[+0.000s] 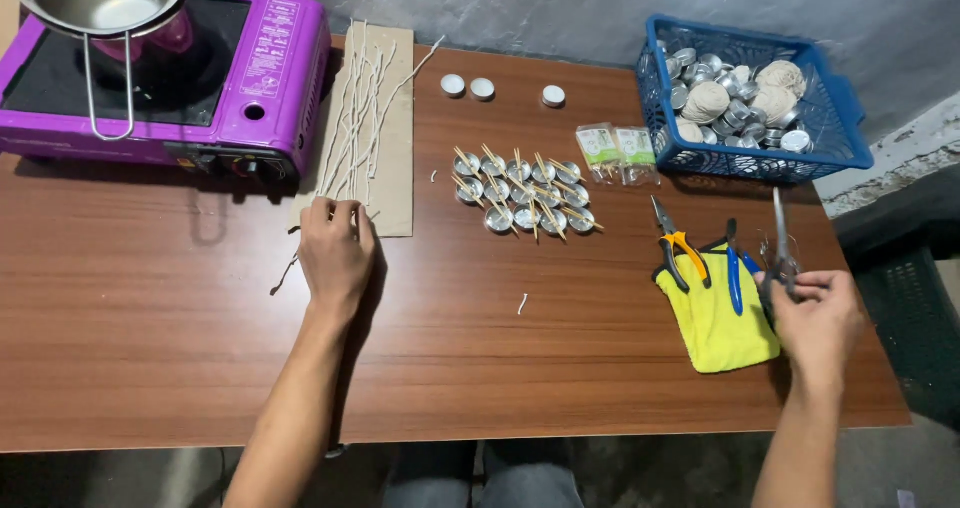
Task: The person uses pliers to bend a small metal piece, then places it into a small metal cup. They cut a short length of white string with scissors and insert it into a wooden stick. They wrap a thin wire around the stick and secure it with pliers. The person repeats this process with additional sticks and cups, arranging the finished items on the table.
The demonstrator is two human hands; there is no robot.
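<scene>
My left hand rests on the near end of several long white waxed wicks that lie on a cardboard sheet, its fingers curled over their ends. Over at the table's right edge, my right hand grips the handles of a pair of grey scissors, blades pointing away from me. Beside it a yellow cloth carries orange-handled pliers and blue-handled pliers. In the middle lies a cluster of small metal cups, thin sticks laid across them.
A purple portable stove with a steel pot stands back left. A blue basket of metal cups and string balls is back right. Three loose cups, two small packets and a short wick scrap lie on the wooden table.
</scene>
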